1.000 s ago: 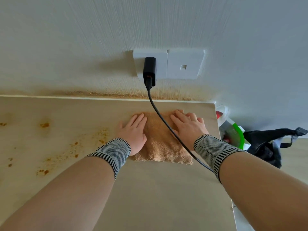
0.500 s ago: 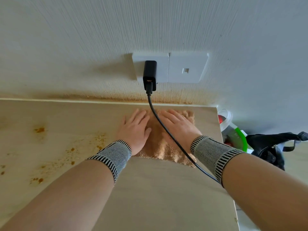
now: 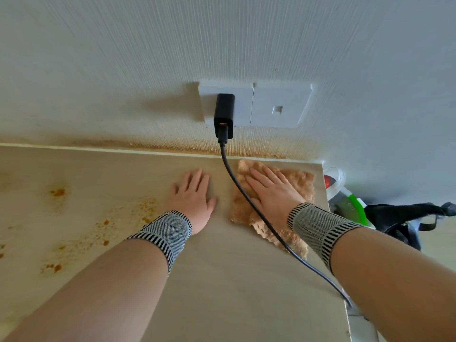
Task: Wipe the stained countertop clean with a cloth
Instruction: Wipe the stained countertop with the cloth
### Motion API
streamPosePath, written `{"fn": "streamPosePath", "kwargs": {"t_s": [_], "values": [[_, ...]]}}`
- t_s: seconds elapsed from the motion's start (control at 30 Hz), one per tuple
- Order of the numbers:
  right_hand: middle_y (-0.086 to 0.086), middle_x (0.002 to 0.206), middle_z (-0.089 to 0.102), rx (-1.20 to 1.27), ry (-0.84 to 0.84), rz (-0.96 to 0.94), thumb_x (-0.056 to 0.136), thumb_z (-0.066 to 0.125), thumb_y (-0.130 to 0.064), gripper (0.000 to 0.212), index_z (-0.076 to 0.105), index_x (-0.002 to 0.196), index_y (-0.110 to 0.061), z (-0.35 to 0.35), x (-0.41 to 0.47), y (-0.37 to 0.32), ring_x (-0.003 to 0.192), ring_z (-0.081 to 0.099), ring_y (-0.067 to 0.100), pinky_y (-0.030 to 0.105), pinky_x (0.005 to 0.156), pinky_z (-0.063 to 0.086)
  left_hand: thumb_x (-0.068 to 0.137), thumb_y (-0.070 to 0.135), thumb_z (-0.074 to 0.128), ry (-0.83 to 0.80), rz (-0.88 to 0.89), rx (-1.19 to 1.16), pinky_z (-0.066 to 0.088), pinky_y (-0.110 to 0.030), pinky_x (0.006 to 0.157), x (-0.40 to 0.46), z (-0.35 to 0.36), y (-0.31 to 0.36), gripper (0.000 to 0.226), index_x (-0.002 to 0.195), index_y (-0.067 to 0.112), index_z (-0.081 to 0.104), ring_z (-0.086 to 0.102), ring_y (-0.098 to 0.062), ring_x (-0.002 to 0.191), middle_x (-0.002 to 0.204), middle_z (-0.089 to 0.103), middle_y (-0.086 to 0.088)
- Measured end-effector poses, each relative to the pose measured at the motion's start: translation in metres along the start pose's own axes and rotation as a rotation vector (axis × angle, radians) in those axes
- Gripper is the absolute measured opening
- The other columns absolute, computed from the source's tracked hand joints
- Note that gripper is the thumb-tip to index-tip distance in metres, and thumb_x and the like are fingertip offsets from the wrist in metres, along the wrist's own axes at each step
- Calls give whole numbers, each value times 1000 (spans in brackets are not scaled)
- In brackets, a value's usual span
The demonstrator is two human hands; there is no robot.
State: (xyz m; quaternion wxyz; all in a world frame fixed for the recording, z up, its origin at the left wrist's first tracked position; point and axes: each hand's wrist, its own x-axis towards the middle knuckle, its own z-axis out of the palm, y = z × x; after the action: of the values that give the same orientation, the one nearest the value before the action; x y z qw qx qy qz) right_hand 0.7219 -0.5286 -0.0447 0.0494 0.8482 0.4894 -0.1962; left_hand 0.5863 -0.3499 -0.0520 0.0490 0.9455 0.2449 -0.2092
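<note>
A tan fluffy cloth (image 3: pixel 299 183) lies on the pale wooden countertop (image 3: pixel 222 280) in its back right corner. My right hand (image 3: pixel 274 196) presses flat on the cloth, fingers stretched toward the wall. Resting palm-down on bare wood just left of the cloth is my left hand (image 3: pixel 195 196), which does not touch it. Orange-brown stains (image 3: pixel 103 225) speckle the countertop to the left of my left hand, with one more blotch (image 3: pixel 58 193) farther back. Both wrists wear striped grey bands.
A black charger (image 3: pixel 224 116) sits in a white wall socket (image 3: pixel 278 104); its cable (image 3: pixel 243 191) runs down across the cloth and over my right wrist. A brown stain line (image 3: pixel 172 145) follows the wall's base. Past the right edge stand a green-and-white bottle (image 3: pixel 345 196) and a black bag (image 3: pixel 399 218).
The cloth slid back and right into the corner under my right hand. My left hand came off the cloth and now lies on bare wood.
</note>
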Motion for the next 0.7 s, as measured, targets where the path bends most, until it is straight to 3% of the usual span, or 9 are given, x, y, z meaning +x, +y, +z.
{"fn": "streamPosePath", "kwargs": {"t_s": [0.2,0.43,0.53,0.7], "values": [[-7,166,-9,-18,28,-101,103,19,-56,65,0,158,-28,0,11,-10,152,-12,20,47,124,-2,104,49,19,-10,-36,10,11,-48,121,-1,-3,6,66,157,19,-7,-7,-22,152,164,-17,2],[-10,166,-7,46,47,147,90,20,-74,81,2,158,-35,14,-28,19,152,-9,24,54,121,-2,104,46,18,23,-62,12,8,-51,121,-9,0,12,63,157,19,-3,-10,-22,151,165,-14,2],[-11,166,-2,58,43,97,97,31,-62,69,8,157,-36,12,-26,11,153,-6,24,53,122,2,105,42,21,56,-28,-9,8,-50,121,-17,4,21,60,158,20,4,-9,-21,152,165,-9,3],[-10,162,23,235,82,67,97,46,-23,51,41,147,-33,2,-36,30,152,7,18,39,124,3,105,40,21,131,137,-94,7,-44,122,-37,9,47,56,157,23,11,-5,-16,151,165,0,6]]}}
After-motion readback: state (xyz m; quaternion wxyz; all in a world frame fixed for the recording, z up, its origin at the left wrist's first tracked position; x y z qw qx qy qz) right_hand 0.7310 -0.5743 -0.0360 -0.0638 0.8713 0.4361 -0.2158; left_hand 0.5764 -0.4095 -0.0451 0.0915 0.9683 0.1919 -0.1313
